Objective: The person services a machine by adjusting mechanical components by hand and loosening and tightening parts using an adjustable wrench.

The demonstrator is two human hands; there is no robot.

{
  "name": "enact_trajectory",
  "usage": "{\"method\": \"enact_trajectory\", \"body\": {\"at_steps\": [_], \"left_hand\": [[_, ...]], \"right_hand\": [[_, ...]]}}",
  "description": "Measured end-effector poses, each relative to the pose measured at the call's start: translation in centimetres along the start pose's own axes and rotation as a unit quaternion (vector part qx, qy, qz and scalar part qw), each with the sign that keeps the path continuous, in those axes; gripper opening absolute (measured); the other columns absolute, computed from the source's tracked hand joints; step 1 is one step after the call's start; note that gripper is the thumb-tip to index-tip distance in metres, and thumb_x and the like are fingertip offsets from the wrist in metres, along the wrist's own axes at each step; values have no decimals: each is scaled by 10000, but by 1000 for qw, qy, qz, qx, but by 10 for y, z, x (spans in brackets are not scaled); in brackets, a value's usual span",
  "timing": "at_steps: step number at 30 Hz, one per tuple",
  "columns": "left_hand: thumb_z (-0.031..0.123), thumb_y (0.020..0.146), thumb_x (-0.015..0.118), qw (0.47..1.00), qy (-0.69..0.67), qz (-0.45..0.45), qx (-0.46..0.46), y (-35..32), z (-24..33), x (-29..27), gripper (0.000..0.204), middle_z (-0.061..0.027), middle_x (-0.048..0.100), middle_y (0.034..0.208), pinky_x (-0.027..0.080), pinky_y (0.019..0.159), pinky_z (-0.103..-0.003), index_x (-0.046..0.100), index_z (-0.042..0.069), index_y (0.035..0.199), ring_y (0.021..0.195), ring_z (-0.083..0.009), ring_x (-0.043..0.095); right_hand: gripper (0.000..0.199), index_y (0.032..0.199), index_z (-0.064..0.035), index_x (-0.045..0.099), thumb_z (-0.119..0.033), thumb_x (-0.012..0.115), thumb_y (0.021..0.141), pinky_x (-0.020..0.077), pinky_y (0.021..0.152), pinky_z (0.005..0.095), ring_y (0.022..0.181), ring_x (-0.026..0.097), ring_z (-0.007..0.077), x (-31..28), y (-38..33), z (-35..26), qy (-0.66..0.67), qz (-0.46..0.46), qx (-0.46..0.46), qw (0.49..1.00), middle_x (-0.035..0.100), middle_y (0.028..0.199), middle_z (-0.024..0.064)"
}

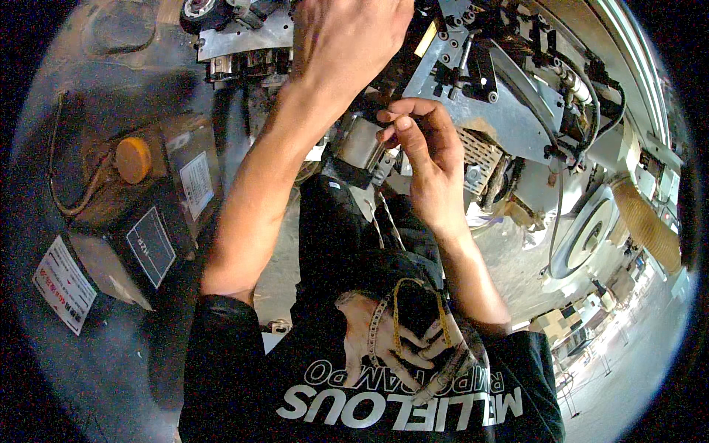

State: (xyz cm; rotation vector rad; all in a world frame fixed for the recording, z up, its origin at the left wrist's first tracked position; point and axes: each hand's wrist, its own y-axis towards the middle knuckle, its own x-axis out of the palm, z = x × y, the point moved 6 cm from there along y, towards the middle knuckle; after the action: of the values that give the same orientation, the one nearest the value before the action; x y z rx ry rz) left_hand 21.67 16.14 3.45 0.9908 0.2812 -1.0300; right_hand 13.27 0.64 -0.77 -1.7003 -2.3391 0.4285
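Observation:
My left hand (347, 44) reaches over a dark machine with bare metal plates at the top of the head view. Its back faces up, and the fingers run past the upper edge, so their grip is hidden. My right hand (436, 151) is lower and to the right, fingers curled and thumb drawn against the fingertips. Anything in that pinch is too small to make out. Just left of those fingertips sits a shiny metal housing (360, 142). A grey metal plate (509, 118) of the machine lies to the right, beyond my right hand.
A dark box-shaped unit with labels (151, 247) and an orange round knob (133, 160) stand on the left. Black cables (591, 122) loop at the upper right. Beyond are a pale round wheel (587, 236) and a ribbed tan hose (650, 229). A perforated metal cover (476, 166) is near my right wrist.

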Motion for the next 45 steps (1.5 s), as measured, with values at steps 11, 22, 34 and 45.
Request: {"method": "enact_trajectory", "body": {"at_steps": [11, 22, 34, 45], "left_hand": [[215, 909, 736, 999, -4, 23, -34, -41, -24, 19, 158, -92, 693, 724, 538, 524, -372, 662, 108, 999, 592, -300, 695], [232, 939, 716, 996, -52, 35, -61, -68, -29, 17, 188, -100, 726, 871, 569, 639, -365, 659, 106, 1066, 717, -257, 726], [163, 990, 576, 992, -52, -62, -100, -41, -25, 13, 151, -222, 638, 721, 486, 511, -449, 632, 42, 1060, 645, -406, 660], [149, 959, 620, 994, 36, -86, -57, -13, -3, 6, 96, -174, 658, 699, 502, 505, -440, 630, 60, 993, 598, -360, 668]], "right_hand": [[237, 1207, 6, 575, -144, 604, 1024, 509, 913, 294, 1016, 637, 154, 2, 2, -13, 14, 19, -47, 999, 662, 1128, 89], [647, 1501, 89, 322, -310, 557, 1049, 349, 1152, 390, 1373, 465, 307, 22, 21, -15, 32, 15, -132, 991, 453, 1486, 248], [769, 1502, 52, 389, -546, 501, 1031, 370, 1079, 280, 1249, 508, 175, 34, 68, 2, 183, 45, 5, 982, 568, 1371, 147], [592, 1548, 22, 261, -291, 430, 1076, 454, 1049, 334, 1272, 535, 272, 37, 74, -13, 129, 50, -8, 990, 452, 1464, 214]]}}
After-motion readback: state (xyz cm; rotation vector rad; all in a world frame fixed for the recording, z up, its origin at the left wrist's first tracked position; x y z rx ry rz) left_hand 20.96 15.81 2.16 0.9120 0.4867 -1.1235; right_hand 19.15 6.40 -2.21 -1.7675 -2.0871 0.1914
